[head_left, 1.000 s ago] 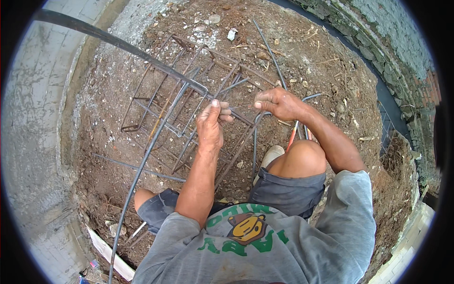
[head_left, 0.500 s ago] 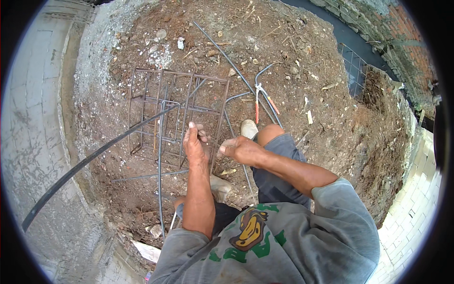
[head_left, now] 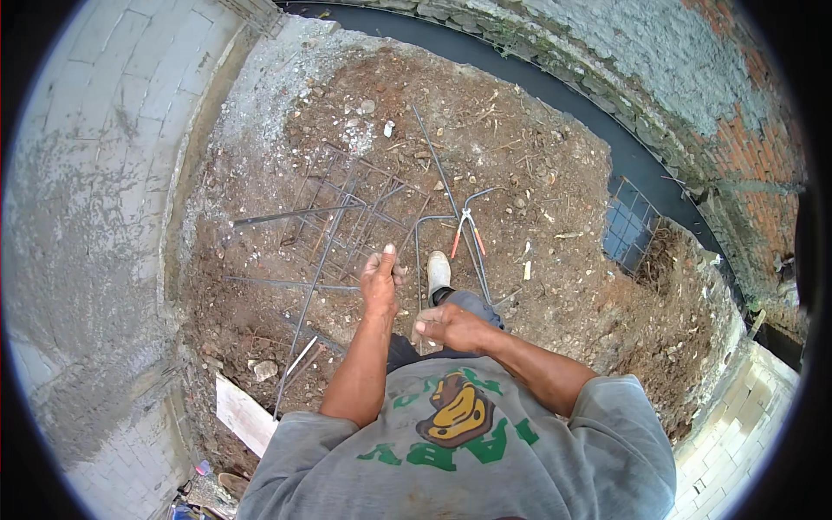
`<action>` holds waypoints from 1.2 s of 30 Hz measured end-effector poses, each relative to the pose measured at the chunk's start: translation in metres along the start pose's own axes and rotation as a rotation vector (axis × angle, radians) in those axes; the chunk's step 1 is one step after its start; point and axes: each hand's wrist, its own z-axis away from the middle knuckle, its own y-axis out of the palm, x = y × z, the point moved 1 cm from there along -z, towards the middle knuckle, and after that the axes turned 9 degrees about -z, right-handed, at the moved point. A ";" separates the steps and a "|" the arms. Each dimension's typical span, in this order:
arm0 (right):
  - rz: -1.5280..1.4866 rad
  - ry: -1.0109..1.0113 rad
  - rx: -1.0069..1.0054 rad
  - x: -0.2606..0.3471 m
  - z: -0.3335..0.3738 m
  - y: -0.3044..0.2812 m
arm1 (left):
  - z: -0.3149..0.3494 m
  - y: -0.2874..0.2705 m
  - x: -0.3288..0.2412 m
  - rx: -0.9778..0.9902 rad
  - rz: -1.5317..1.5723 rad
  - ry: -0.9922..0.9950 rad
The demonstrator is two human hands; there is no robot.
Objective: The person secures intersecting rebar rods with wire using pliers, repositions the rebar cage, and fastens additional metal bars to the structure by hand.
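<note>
My left hand (head_left: 381, 282) is raised in front of my body, thumb up and fingers curled in. Just right of it and nearer to me, my right hand (head_left: 452, 328) is closed, its thumb pressed to the fingers. Whatever either hand pinches is too thin or hidden to make out. Beyond my left hand, a cage of rusty steel bars (head_left: 378, 209) lies on the soil. A pair of pincers (head_left: 468, 230) with red handles rests jaws away from me, handles spread, beside bent steel rods (head_left: 433, 217).
A dark straight bar (head_left: 290, 215) reaches over the cage. My light shoe (head_left: 439, 273) stands on soil strewn with stones. At the left runs a block wall (head_left: 104, 173). Far off lie a channel of dark water (head_left: 433, 33) and a wire grid (head_left: 631, 221). A white board (head_left: 243, 414) lies near left.
My view has risen and shifted, so the cage and pincers look smaller and farther off. Both hands stay close together in front of me, fingers closed.
</note>
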 end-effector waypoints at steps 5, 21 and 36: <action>0.055 -0.350 -0.225 0.068 0.058 -0.016 | 0.033 0.025 -0.068 0.097 0.228 0.123; 0.627 0.220 0.673 0.045 0.086 0.010 | 0.268 0.004 0.065 -1.012 0.746 0.227; 1.432 -0.360 1.397 0.134 0.060 -0.093 | 0.231 0.189 0.008 -1.282 0.637 0.294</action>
